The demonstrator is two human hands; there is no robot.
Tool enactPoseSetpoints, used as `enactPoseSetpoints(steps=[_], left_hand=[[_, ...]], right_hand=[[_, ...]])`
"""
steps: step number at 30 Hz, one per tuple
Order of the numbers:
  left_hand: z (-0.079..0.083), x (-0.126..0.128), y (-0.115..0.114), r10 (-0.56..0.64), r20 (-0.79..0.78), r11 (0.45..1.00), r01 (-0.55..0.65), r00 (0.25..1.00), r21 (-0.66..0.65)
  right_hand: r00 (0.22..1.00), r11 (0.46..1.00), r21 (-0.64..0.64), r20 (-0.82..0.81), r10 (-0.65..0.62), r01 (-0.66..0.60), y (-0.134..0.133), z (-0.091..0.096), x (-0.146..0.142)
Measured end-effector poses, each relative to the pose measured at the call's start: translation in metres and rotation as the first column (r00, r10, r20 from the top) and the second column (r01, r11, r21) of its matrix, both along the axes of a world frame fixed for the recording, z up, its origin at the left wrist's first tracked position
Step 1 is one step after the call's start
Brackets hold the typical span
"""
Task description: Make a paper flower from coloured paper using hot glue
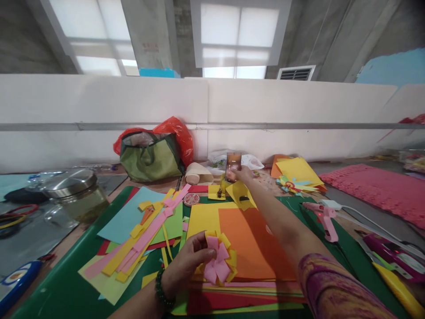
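My left hand, a dark bead bracelet at its wrist, pinches the left edge of a paper flower with pink petals over yellow ones. The flower is above a stack of coloured sheets with an orange sheet on top. My right hand reaches far forward to a small upright phone-like thing at the back of the table. That thing is blurred out, and so are the fingertips against it, so their grip is unclear. Pieces of yellow paper are just below this hand.
Pink and yellow strips lie over sheets at left, near a glass jar. A green bag stands behind. At right are a pink glue gun with its cord, a purple tool and a pink cloth.
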State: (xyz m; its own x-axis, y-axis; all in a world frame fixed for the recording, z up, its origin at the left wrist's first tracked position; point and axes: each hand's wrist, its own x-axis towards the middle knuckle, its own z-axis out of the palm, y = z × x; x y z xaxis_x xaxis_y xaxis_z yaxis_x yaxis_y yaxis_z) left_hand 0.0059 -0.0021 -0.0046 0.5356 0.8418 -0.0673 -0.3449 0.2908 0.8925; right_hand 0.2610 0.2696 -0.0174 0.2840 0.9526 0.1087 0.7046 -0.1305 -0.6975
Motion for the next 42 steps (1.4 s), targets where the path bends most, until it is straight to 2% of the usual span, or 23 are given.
enactPoseSetpoints(steps=[6,11,16,19,22,24,25,26,27,29,31,33,36,42], left_hand=[[0.0,-0.001,0.0,0.01,-0.049,1.0,-0.01,0.999,-0.009],[0.001,-0.001,0.0,0.038,-0.05,0.999,-0.04,0.998,-0.036],[0.002,-0.001,0.0,0.056,-0.051,0.998,-0.057,0.997,-0.025],[0.001,-0.002,-0.001,0.072,-0.055,0.997,-0.072,0.996,-0.01],[0.0,0.0,-0.003,0.112,-0.061,0.994,-0.112,0.992,-0.004],[0.001,0.002,-0.004,0.141,-0.051,0.99,-0.141,0.989,-0.014],[0.002,0.003,-0.004,0.16,-0.045,0.987,-0.16,0.986,-0.016],[0.002,0.005,-0.004,0.181,-0.039,0.983,-0.181,0.983,-0.011],[0.003,0.006,-0.004,0.207,-0.033,0.978,-0.207,0.978,-0.002],[0.003,0.008,-0.003,0.261,-0.026,0.965,-0.26,0.965,0.027],[0.001,0.009,-0.003,0.288,-0.03,0.956,-0.286,0.957,0.056],[-0.001,0.009,-0.003,0.283,-0.044,0.957,-0.279,0.958,0.082],[-0.001,0.008,-0.004,0.249,-0.064,0.965,-0.241,0.967,0.105],[0.005,0.006,-0.005,0.146,-0.137,0.983,-0.128,0.98,0.134]], right_hand=[[0.994,0.993,0.084,-0.07,0.085,-0.079,-0.003,-0.003,0.018],[0.989,0.987,0.144,-0.123,0.084,-0.066,-0.014,0.004,0.021],[0.986,0.977,0.209,-0.169,-0.014,0.05,-0.039,0.028,0.025],[0.985,0.962,0.268,-0.173,-0.011,0.058,-0.067,0.047,0.021],[0.976,0.951,0.297,-0.167,0.143,-0.088,-0.114,0.06,0.004],[0.942,0.936,0.255,-0.169,0.291,-0.243,-0.155,0.064,-0.011],[0.898,0.908,0.215,-0.186,0.4,-0.36,-0.176,0.064,-0.018],[0.789,0.829,0.16,-0.253,0.56,-0.536,-0.197,0.065,-0.025],[0.693,0.756,0.127,-0.325,0.643,-0.642,-0.217,0.065,-0.031],[0.608,0.678,0.04,-0.407,0.682,-0.734,-0.249,0.066,-0.04],[0.628,0.674,-0.025,-0.392,0.673,-0.738,-0.269,0.065,-0.049],[0.661,0.7,-0.026,-0.355,0.661,-0.714,-0.278,0.062,-0.056],[0.67,0.725,0.046,-0.346,0.656,-0.687,-0.278,0.052,-0.066],[0.684,0.742,0.138,-0.306,0.662,-0.656,-0.272,0.036,-0.071]])
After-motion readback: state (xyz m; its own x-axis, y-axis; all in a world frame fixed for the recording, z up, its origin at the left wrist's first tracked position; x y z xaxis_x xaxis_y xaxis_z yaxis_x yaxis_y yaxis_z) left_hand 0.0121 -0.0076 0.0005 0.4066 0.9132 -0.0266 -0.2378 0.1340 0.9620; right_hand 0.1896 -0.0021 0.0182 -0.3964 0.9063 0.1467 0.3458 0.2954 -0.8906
